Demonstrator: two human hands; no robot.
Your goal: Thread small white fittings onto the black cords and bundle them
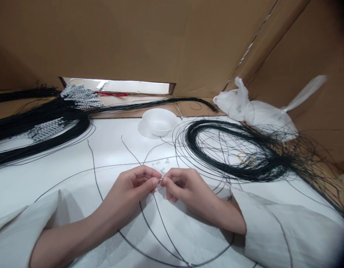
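1. Pale sleeves (pixel 283 230) lie nearest, at eight and four o'clock; between five and six, dark cords (pixel 189 265) cross the white surface (pixel 110 149).
2. Left hand (pixel 132 186) and right hand (pixel 185 182) meet at centre, fingertips almost touching. Both sets of fingers are closed in a pinch, apparently with a tiny piece (pixel 160 179) between them; what it is, I cannot tell.
3. Work on that piece looks midway. Small white bits (pixel 167 160) lie loose at twelve, just beyond the hands. At ten, dark bundles (pixel 29 115) with white clusters (pixel 79 96) may be done; the coil (pixel 192 139) at two looks unworked. What remains cannot be counted.
4. Containers: a white bowl (pixel 160 131) at twelve, no contents discernible; a knotted bag (pixel 272 117) farther out at two, contents hidden.
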